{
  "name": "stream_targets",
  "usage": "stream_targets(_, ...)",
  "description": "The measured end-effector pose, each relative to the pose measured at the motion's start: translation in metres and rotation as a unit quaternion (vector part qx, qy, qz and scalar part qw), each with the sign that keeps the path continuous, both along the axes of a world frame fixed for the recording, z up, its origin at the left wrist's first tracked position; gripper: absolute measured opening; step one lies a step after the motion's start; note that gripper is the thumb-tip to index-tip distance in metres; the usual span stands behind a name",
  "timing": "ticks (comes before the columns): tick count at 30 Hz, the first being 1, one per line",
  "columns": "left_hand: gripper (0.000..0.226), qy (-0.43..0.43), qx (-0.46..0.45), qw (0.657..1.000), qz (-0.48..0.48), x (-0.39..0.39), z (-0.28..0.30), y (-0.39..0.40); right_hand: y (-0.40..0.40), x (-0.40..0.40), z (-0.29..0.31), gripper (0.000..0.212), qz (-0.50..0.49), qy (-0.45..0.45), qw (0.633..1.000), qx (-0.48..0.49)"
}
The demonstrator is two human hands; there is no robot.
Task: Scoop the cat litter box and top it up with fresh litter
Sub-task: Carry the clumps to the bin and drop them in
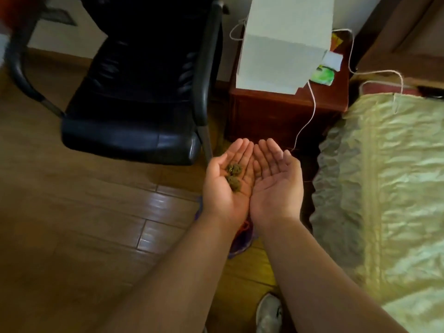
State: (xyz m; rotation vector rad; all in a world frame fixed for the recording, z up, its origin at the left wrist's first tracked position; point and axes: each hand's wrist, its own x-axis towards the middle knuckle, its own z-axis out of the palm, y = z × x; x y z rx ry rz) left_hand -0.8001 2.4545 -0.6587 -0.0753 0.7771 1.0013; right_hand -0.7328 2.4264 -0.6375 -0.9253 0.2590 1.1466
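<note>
litter clumps [233,177], two small dark ones, are held on the flat left hand [228,181]. the right hand [276,181] is held flat beside it, touching, with nothing in it. no litter box is seen. the clean-out step seems under way; a bin is needed next.

Hidden or cut-off parts. Chair [134,92]: backrest top leaves the frame's upper edge. White box [286,42]: top cropped. Shoe [268,313], bottom centre: cut by the lower edge and forearm. Purple item [240,239], centre: mostly behind the wrists, unidentifiable.
</note>
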Motion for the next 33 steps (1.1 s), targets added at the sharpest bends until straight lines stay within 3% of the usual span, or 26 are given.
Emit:
stream_targets(7,0.041,-0.003,-0.105,0.994,-0.008,-0.023,-0.134,-0.035,-0.036,-0.025,-0.123,0.036,0.007,0.031,0.995,-0.098)
stream_targets(12,0.038,0.021,-0.147,0.989,-0.014,-0.04,-0.198,-0.055,-0.052,-0.041,-0.188,0.033,0.028,0.052,0.987,-0.151)
stream_targets(16,0.033,0.034,-0.177,0.983,-0.039,-0.049,-0.223,-0.07,-0.063,-0.053,-0.229,0.031,0.057,0.037,0.979,-0.193)
stream_targets(22,0.049,0.03,-0.233,0.971,-0.046,-0.064,-0.264,-0.092,-0.085,-0.069,-0.262,0.034,0.055,0.049,0.974,-0.213)
stream_targets(33,0.03,0.133,-0.266,0.955,0.013,-0.078,-0.289,-0.111,-0.101,-0.082,-0.291,0.034,0.084,0.053,0.966,-0.239)
